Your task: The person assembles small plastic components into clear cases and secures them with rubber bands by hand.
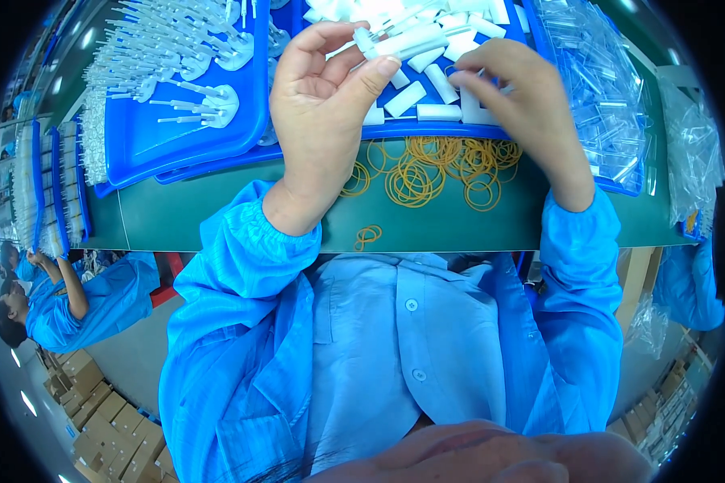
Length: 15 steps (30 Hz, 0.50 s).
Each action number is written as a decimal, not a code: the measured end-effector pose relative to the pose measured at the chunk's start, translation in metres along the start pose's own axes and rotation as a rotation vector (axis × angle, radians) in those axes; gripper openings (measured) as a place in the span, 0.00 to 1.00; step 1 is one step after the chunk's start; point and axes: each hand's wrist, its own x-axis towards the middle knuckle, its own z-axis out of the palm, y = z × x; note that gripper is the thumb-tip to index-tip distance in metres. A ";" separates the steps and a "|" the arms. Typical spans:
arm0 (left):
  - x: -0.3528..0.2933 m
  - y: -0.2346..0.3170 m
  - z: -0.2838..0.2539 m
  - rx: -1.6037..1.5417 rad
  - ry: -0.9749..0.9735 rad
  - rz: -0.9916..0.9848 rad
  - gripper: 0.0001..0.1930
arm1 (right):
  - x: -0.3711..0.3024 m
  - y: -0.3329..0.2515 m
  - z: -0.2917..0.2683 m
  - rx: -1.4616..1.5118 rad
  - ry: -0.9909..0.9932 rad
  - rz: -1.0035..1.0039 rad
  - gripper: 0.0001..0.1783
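My left hand (pixel 318 105) is closed around a white plastic part with a round base and thin prongs (pixel 366 40), pinched between thumb and fingers. A white tube (pixel 415 42) lies along the prongs of this part, pointing to the right. To its right, my right hand (pixel 528 92) is above the tray of white tubes, with its fingers bent toward the thumb. Whatever its fingertips hold, if anything, is too hidden to make out. Loose white tubes (pixel 405 99) lie in the blue tray (pixel 415 129) below both hands.
At left, a blue tray (pixel 149 133) carries many similar pronged parts (pixel 205 105). Orange rubber bands (pixel 419 173) lie on the green table (pixel 242 217). Another blue tray at right holds clear plastic tubes (pixel 604 105). A co-worker (pixel 89 302) sits far left.
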 end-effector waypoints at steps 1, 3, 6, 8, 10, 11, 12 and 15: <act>-0.001 -0.001 0.001 -0.001 0.000 0.000 0.20 | 0.001 -0.002 0.005 -0.161 -0.030 -0.117 0.10; -0.003 -0.002 0.002 -0.010 -0.029 -0.032 0.21 | 0.001 -0.002 0.013 -0.355 -0.069 -0.202 0.12; -0.005 -0.002 0.003 -0.008 -0.026 -0.036 0.20 | 0.003 0.003 0.016 -0.323 -0.146 -0.133 0.11; -0.006 -0.002 0.002 -0.017 -0.032 -0.051 0.20 | 0.004 0.006 0.018 -0.337 -0.143 -0.135 0.10; -0.006 -0.001 0.001 -0.023 -0.036 -0.061 0.20 | 0.004 0.006 0.017 -0.351 -0.139 -0.144 0.10; -0.006 0.000 0.000 -0.016 -0.029 -0.048 0.20 | 0.005 0.006 0.017 -0.305 -0.082 -0.167 0.10; -0.006 0.001 -0.001 -0.009 -0.023 -0.035 0.20 | 0.005 0.005 0.015 -0.258 -0.025 -0.190 0.09; -0.005 -0.001 -0.004 0.019 -0.021 -0.021 0.20 | 0.004 0.008 0.005 -0.068 0.002 0.008 0.09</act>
